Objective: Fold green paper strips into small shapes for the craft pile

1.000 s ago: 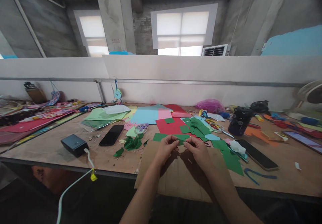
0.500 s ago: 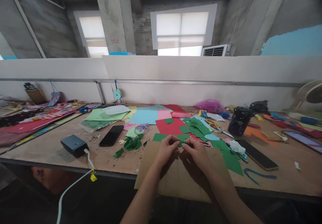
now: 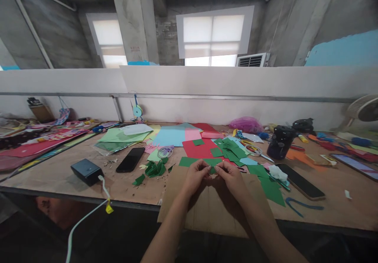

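Between my fingertips is a small piece of green paper [image 3: 212, 170]. My left hand [image 3: 198, 176] pinches its left side, and my right hand [image 3: 229, 175] pinches its right side. Both hands are above a sheet of brown cardboard [image 3: 218, 212] at the table's front edge. A green paper strip [image 3: 187, 161] lies just behind my hands. Several cut green paper pieces [image 3: 233, 149] are piled on red paper [image 3: 193, 149] beyond them. To the left sits a small heap of folded green pieces [image 3: 155, 169].
A black phone [image 3: 130, 160] and a dark box with a white cable [image 3: 86, 171] lie to the left. On the right are another phone [image 3: 302, 182], a dark cup [image 3: 280, 142], a white tissue [image 3: 278, 173] and a blue strip [image 3: 304, 206]. A fan [image 3: 364, 109] stands far right.
My fingertips have moved slightly apart, and more of the small green paper shows between them. Both hands still pinch it over the cardboard.
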`<state>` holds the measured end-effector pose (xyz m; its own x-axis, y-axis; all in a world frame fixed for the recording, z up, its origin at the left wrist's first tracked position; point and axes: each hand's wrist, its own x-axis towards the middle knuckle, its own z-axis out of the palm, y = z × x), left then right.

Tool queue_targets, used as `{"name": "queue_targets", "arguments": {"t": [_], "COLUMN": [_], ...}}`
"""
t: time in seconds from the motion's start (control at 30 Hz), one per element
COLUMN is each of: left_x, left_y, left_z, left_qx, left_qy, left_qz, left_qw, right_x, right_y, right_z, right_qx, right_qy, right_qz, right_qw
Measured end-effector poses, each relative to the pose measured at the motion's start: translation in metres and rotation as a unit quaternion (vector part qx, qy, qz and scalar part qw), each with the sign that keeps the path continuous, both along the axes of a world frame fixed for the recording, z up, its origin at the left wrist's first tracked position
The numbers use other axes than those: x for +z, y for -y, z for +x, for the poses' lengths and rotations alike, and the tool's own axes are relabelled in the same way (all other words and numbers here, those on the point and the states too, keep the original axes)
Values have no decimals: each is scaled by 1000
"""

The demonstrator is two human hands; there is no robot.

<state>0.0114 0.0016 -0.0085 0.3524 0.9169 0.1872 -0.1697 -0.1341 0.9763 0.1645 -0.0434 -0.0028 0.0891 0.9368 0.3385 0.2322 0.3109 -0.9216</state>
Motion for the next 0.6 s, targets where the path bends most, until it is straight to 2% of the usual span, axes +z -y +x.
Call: {"name": "queue_targets", "arguments": {"t": [0.23,0.43,0.6], "left_x": [-1,-5,1], "left_y": [-1,-1,1], "left_z": [-1,1,0], "left_qx": [-14,-22,-14], "left_qy": [2,-14,7], "left_qz": [-9,1,6], "left_qw": [1000,1000,1000], "right_x": [6,-1,-3], "right_y": [5,-2,-5], "right_z": [-2,0,-1], "right_qx": [-6,-22,-25], "right_qy": [15,25,-7], "right_qz": [7,12,9], "right_qw": [1000,999,1000]}}
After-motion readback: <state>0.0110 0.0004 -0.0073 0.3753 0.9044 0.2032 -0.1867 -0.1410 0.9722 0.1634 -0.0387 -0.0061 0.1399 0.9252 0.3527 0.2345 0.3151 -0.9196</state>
